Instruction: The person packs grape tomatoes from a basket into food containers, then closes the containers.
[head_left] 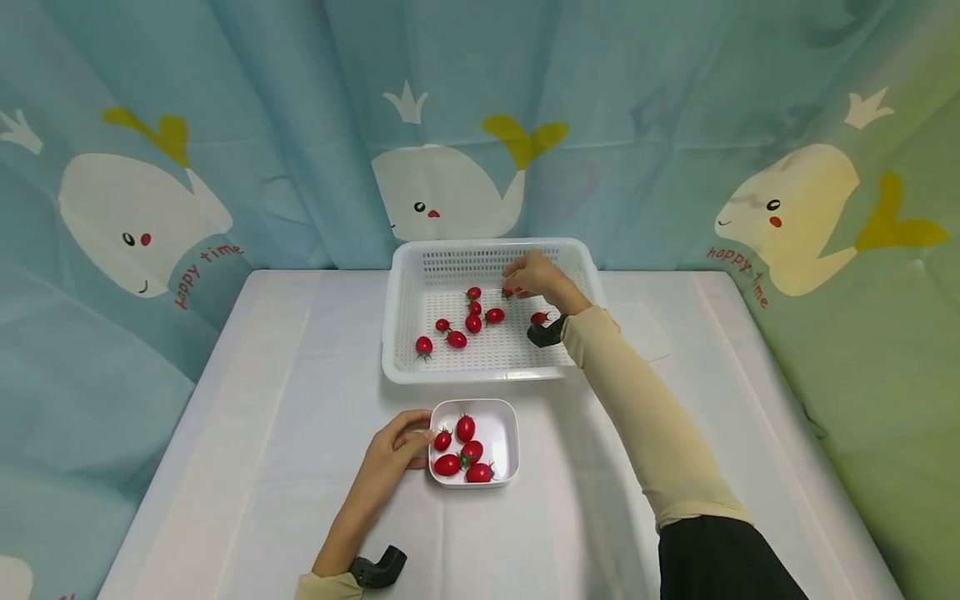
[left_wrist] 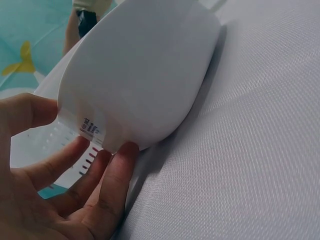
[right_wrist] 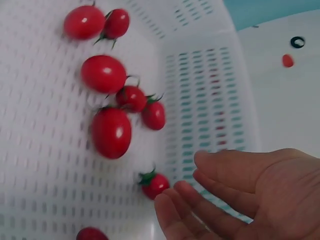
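My left hand grips the left wall of a small white container, with the thumb at the rim and fingers on the outside, as the left wrist view shows. Several cherry tomatoes lie inside it. Over the back right of a white perforated basket, my right hand reaches down. Its fingertips are beside a cherry tomato with a green stem; in the right wrist view the thumb stands apart and nothing is pinched. Several other cherry tomatoes are spread over the basket floor.
Both containers stand on a table with a white cloth, the basket behind the small container. A blue-green curtain with whale prints hangs behind and along the sides. One tomato lies near the right wrist camera.
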